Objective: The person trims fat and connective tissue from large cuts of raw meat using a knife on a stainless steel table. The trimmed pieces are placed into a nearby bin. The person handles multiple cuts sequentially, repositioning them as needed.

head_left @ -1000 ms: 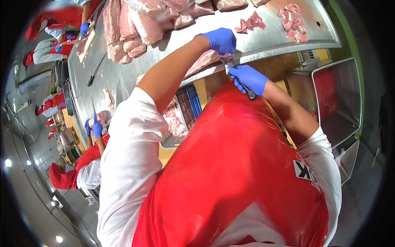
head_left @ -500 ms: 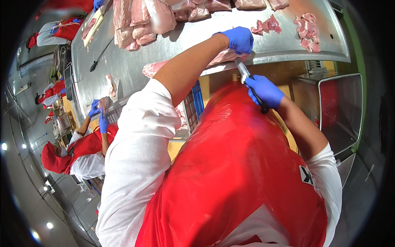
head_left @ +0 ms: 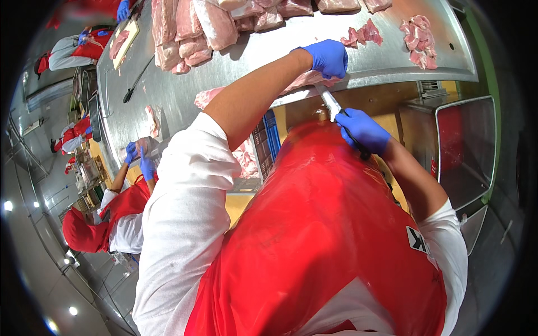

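A long strip of pink raw meat (head_left: 302, 82) lies along the near edge of the metal table, partly hidden behind my left forearm. My left hand (head_left: 329, 57), in a blue glove, is closed on its right end; the fingertips are hidden. In my right hand (head_left: 364, 131), also gloved in blue, is a knife (head_left: 330, 102) with a black handle. Its blade points up and left, with the tip at the meat's near side, just below my left hand.
Large cuts of meat (head_left: 216, 25) are piled at the table's far side. Trimmings (head_left: 419, 42) lie at the right. A metal bin (head_left: 465, 151) stands below right, a crate (head_left: 263, 145) under the table. At left, a co-worker (head_left: 112, 213) handles meat; a sharpening steel (head_left: 131, 87) lies nearby.
My right hand has drawn the knife slightly down and right. My left hand has shifted slightly right and down. The co-worker at left has moved their hands and head a little.
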`<state>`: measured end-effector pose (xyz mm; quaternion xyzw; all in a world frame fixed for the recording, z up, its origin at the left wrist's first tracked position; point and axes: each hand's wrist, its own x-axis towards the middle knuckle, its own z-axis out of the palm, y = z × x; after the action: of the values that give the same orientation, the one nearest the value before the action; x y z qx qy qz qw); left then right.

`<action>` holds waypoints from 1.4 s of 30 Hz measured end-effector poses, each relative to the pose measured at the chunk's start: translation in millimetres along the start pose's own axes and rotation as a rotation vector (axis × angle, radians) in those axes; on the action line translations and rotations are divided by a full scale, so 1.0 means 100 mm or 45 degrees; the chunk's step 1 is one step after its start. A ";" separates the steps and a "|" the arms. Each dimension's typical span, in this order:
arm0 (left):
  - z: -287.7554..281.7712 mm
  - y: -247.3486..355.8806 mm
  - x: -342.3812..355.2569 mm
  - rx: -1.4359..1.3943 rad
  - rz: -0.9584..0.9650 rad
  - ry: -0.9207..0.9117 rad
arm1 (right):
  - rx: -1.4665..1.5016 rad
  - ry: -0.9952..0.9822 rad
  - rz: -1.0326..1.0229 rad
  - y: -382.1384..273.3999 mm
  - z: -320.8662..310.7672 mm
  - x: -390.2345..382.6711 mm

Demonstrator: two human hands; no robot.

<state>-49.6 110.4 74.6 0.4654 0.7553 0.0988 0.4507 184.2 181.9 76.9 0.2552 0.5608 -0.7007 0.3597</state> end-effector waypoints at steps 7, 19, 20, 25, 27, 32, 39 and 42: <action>-0.12 0.03 -0.16 -0.068 0.020 0.051 | -0.174 0.011 -0.082 0.11 -0.13 0.17; 0.00 0.03 -0.26 -0.290 0.029 0.054 | -0.347 0.058 -0.105 0.11 -0.13 0.31; 0.02 0.02 -0.25 -0.272 0.039 0.042 | -0.331 0.060 -0.100 0.05 -0.06 0.33; -0.06 0.07 -0.31 -0.267 0.006 0.106 | -0.333 -0.012 -0.109 -0.01 -0.08 0.35; -0.06 0.07 -0.34 -0.307 -0.007 0.108 | -0.358 -0.032 -0.074 -0.03 -0.10 0.28; -0.04 0.09 -0.37 -0.380 -0.015 0.171 | -0.290 -0.027 -0.122 -0.16 0.04 0.33; -0.05 0.05 -0.36 -0.499 -0.021 0.163 | -0.239 -0.118 -0.017 -0.18 -0.02 0.15; -0.06 0.05 -0.38 -0.517 -0.012 0.177 | -0.207 -0.117 -0.049 -0.23 0.05 0.18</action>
<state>-45.3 84.8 102.9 0.3538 0.7513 0.2786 0.4824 155.5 175.8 77.7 0.1819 0.6036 -0.6705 0.3911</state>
